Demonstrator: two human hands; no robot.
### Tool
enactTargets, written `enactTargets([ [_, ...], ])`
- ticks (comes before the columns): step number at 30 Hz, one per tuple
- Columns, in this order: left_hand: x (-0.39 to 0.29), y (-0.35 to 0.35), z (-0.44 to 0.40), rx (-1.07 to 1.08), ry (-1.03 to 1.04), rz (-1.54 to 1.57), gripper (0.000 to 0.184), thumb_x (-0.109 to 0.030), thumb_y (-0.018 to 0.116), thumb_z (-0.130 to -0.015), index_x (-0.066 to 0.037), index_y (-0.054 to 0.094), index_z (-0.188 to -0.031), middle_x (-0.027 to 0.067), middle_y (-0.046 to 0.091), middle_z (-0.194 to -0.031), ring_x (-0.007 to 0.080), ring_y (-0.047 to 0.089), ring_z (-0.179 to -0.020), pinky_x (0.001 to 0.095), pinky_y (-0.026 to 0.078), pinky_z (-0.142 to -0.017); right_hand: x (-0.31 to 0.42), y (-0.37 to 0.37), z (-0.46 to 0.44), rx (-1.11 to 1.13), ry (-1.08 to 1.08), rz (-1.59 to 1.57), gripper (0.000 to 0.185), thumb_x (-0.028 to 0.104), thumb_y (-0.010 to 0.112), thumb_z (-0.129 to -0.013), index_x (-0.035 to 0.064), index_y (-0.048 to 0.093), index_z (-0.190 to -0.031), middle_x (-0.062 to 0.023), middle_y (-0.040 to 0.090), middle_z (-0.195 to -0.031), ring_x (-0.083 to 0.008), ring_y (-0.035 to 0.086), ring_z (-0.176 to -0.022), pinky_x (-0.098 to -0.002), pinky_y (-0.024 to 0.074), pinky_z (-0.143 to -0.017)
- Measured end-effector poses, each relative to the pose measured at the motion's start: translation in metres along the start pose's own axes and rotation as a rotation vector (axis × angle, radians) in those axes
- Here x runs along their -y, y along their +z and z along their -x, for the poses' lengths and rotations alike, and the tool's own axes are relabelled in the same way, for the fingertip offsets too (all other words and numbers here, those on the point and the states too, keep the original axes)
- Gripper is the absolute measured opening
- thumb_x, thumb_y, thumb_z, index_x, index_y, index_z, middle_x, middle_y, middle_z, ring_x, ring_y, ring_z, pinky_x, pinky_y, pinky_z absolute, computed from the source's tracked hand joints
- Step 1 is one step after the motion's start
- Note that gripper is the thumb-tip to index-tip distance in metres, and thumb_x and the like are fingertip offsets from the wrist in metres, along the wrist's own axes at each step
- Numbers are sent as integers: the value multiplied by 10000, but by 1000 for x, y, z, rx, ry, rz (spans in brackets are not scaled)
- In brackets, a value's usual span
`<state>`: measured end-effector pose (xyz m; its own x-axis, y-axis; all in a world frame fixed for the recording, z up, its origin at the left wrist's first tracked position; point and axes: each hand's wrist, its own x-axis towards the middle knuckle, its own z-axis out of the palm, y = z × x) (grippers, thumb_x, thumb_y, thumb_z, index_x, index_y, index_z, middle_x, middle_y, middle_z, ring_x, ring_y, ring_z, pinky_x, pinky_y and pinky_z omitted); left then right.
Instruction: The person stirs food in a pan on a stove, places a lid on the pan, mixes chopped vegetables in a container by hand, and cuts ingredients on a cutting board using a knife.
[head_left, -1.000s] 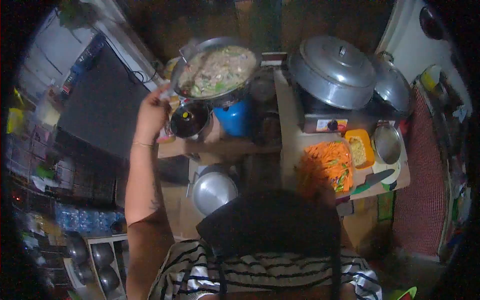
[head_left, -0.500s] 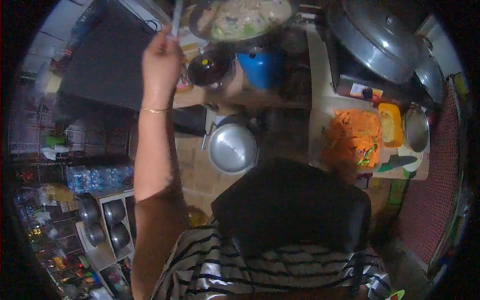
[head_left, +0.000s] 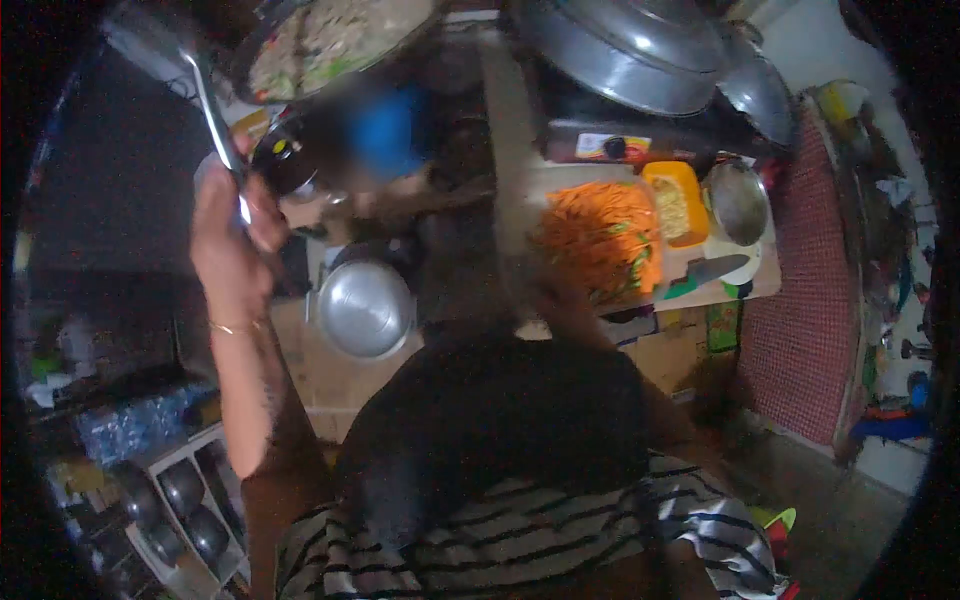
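Fingers (head_left: 263,220) of the person's left hand (head_left: 220,235) curl closed in the head view around the handle of one metal utensil (head_left: 212,110), whose blurred head lies above and to the left of them. This hold probably calls for a firm grip near the handle's end, a steady wrist, and the metal turned clear of the nearby cookware. Well to the right of those fingers, the dim right hand (head_left: 568,312) is near the shredded carrot (head_left: 600,235); how far it is open, or whether it grasps anything, cannot be told. Counted outward from the left fingers: one dark pot (head_left: 285,165) just to the right, one pan (head_left: 383,56) of food above right, one blue object (head_left: 388,130) beyond the pot, one silver pan (head_left: 365,310) below right, and, farthest right, one orange container (head_left: 690,238), one steel bowl (head_left: 738,205) and one knife (head_left: 715,268).
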<state>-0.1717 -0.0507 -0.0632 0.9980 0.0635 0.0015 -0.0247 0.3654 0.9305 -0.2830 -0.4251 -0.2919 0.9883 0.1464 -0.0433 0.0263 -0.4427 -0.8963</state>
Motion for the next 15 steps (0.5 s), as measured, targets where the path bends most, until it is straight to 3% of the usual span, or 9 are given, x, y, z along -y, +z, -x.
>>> enactTargets([
  [2,39,19,16,7,-104,58,288,-319,506,-1061,-68,563,-1190,-25,486,-714,41,409,-531,187,342,-448,62,-3,-15,86,58,67,310,233,600,-955,41,669,-1189,-143,698,-1076,-268,664,-990,-424,515,-872],
  [3,57,32,27,80,-193,86,282,-334,497,-1064,-67,566,-1121,-17,491,-700,51,435,-535,199,365,-457,55,2,-25,104,-36,151,327,236,593,-960,51,655,-1222,-158,676,-1150,-291,647,-1064,-430,499,-925],
  [4,86,42,35,196,-79,-5,284,-338,491,-1067,-63,562,-1077,-4,524,-705,67,464,-544,221,377,-456,64,6,-33,76,-85,170,342,238,589,-962,59,640,-1248,-166,655,-1204,-306,632,-1112,-435,485,-963],
  [5,113,43,43,107,-175,-99,243,-298,506,-1061,-62,562,-1087,7,559,-714,83,498,-559,241,409,-482,72,11,-41,48,-134,191,359,241,584,-964,67,626,-1275,-174,634,-1257,-321,617,-1159,-440,471,-1002],
  [6,143,37,46,238,-143,-165,200,-260,527,-1050,-68,562,-1091,12,601,-784,80,532,-619,232,444,-551,116,7,-45,-24,-138,149,374,242,583,-963,74,611,-1296,-174,614,-1292,-328,602,-1181,-444,459,-1025],
  [9,198,65,71,189,-323,-8,269,-230,573,-1009,-62,572,-1218,49,614,-1062,127,583,-934,276,496,-821,126,1,-61,19,-46,-60,410,253,589,-959,85,572,-1333,-174,570,-1356,-341,568,-1226,-445,433,-1070],
  [11,233,62,69,179,-599,-71,368,-241,607,-975,-53,555,-1287,98,620,-1139,204,594,-1034,336,494,-909,110,7,-68,-4,22,-126,420,263,597,-956,86,556,-1335,-174,563,-1357,-343,563,-1226,-446,439,-1060],
  [13,249,67,63,444,-438,-575,458,-263,639,-939,-41,547,-1329,148,620,-1202,272,598,-1115,386,488,-978,81,16,-68,-99,32,46,421,272,603,-953,82,551,-1325,-173,576,-1327,-343,575,-1197,-448,462,-1016],
  [15,259,72,59,811,30,-1268,512,-290,664,-906,-26,554,-1330,197,612,-1245,322,592,-1168,423,476,-1021,46,17,-67,-99,21,259,421,278,606,-953,77,552,-1319,-173,587,-1305,-346,582,-1176,-449,474,-987],
])
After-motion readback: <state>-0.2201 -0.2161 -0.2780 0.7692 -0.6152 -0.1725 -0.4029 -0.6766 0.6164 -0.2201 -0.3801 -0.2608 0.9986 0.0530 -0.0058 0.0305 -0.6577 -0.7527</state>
